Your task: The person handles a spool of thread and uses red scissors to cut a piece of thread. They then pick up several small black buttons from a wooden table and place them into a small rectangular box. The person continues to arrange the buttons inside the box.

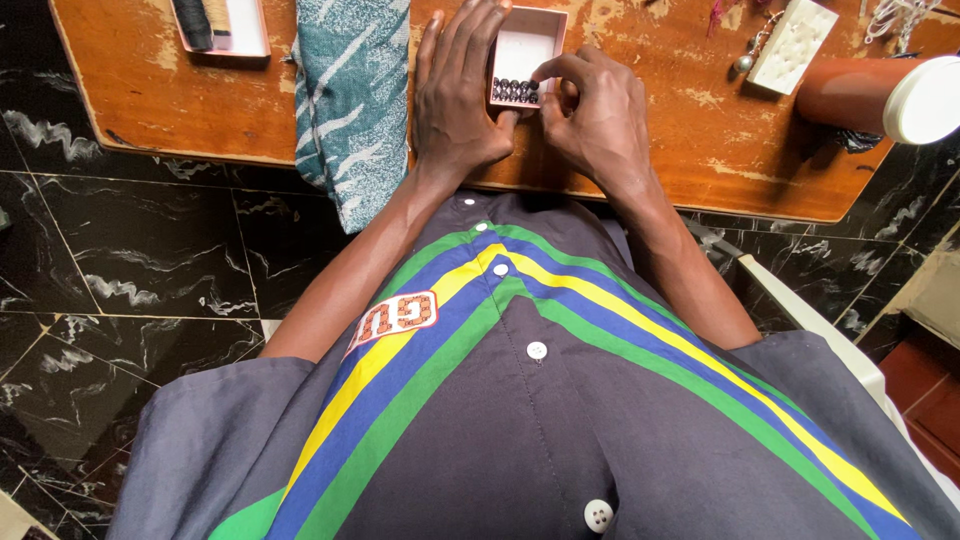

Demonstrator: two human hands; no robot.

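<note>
Head view: on the wooden surface [680,150], the left hand [458,95] lies flat, fingers extended, steadying a small pink box [522,50], while the right hand [595,115] curls, fingertips pinching the dark beads [514,90] inside it.

Head view, looking down over a striped shirt [520,400] to a worn wooden table [690,150]. At 12 o'clock a small pink box [523,45] holds a row of dark beads [515,90]. The left hand [462,95] lies flat against the box's left side; the right hand [595,115] pinches at the beads with fingertips [543,75]. A teal cloth [352,100] hangs at 11 o'clock; a white block [793,45] and an orange cylinder [860,95] lie at 2 o'clock. A second pink tray [245,30] sits at 10 o'clock.
</note>
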